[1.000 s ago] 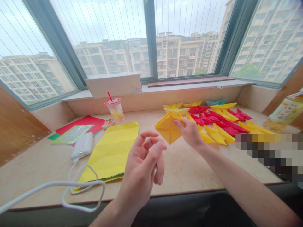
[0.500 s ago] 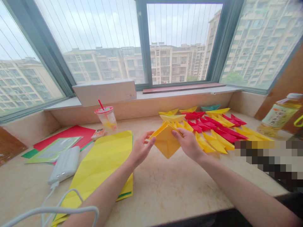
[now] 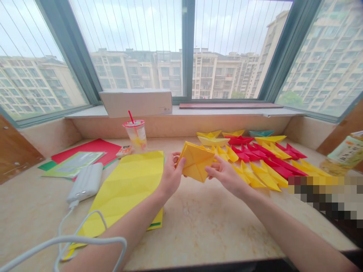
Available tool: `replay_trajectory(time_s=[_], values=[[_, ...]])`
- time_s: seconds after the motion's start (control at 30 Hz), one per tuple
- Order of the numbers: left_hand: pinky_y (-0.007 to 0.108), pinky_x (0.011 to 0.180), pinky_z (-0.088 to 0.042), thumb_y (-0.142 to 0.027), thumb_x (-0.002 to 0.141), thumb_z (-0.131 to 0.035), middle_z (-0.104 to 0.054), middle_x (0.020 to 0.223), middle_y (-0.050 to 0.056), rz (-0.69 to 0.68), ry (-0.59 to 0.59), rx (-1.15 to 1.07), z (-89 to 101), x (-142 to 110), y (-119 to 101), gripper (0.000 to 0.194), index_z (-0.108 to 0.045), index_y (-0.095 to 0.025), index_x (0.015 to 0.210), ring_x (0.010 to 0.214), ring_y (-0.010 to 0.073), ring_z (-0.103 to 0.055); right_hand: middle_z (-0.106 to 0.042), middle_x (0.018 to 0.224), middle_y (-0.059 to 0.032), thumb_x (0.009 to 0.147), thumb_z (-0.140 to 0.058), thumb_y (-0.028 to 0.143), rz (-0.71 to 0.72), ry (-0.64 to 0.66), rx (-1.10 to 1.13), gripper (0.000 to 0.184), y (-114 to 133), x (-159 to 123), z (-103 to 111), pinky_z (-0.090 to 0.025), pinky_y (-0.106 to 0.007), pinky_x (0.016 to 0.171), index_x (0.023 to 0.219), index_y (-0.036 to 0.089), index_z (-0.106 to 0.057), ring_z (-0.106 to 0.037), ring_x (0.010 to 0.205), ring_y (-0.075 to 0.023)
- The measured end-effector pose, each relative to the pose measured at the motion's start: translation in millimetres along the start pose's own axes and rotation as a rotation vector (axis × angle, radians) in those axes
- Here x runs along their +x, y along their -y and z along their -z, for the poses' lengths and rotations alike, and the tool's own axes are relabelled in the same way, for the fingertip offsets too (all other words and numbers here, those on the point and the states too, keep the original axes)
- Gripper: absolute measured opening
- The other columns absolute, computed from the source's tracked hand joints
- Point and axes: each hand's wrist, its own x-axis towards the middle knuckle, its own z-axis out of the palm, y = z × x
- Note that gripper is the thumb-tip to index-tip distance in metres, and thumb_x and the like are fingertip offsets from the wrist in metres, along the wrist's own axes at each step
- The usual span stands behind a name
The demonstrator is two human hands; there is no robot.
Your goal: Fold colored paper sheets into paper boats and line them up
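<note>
A folded square of yellow paper (image 3: 197,160) with creases crossing its face is held up between my two hands, above the counter. My left hand (image 3: 172,172) pinches its left corner, thumb in front and fingers behind. At the lower right edge, my right hand (image 3: 224,172) grips it between thumb and fingers. Just beyond and to the right stand several folded paper boats, among them a yellow boat (image 3: 268,174), a red boat (image 3: 239,140) and a teal boat (image 3: 261,133).
Large yellow sheets (image 3: 133,177) lie left of my hands. Farther left are a white power bank (image 3: 86,181) with a looping cable (image 3: 70,238), red paper (image 3: 90,149) and a lidded cup (image 3: 136,132). A bottle (image 3: 347,149) stands at the right.
My left hand has come in from free air and taken hold of the yellow paper. The paper has turned from point-down to a tilt, and my right hand has shifted down its edge.
</note>
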Motion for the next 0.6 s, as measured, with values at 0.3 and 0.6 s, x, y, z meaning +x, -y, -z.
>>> replay_trajectory(time_s=[0.3,0.6], values=[[0.019,0.041,-0.047,-0.042,0.096,-0.046,-0.064,0.096,0.005,0.002,0.148,0.111,-5.1,-12,-2,0.051,-0.047,-0.023,0.143,0.059,0.0097,-0.056,-0.074,0.094,-0.0058,0.076,-0.077,0.040,0.022,0.116,0.145,0.030,-2,-1,-6,-0.052,-0.034,0.077,0.096,0.017,-0.070,-0.068,0.085,-0.0210],[0.018,0.047,-0.044,-0.044,0.088,-0.061,-0.069,0.083,0.003,-0.082,0.446,0.459,2.5,-19,-9,0.064,-0.044,-0.022,0.146,0.051,0.0084,-0.055,-0.073,0.093,-0.0043,0.079,-0.073,0.044,0.158,0.120,0.112,0.030,-2,-2,-5,-0.053,-0.040,0.085,0.098,0.021,-0.071,-0.068,0.091,-0.0240]])
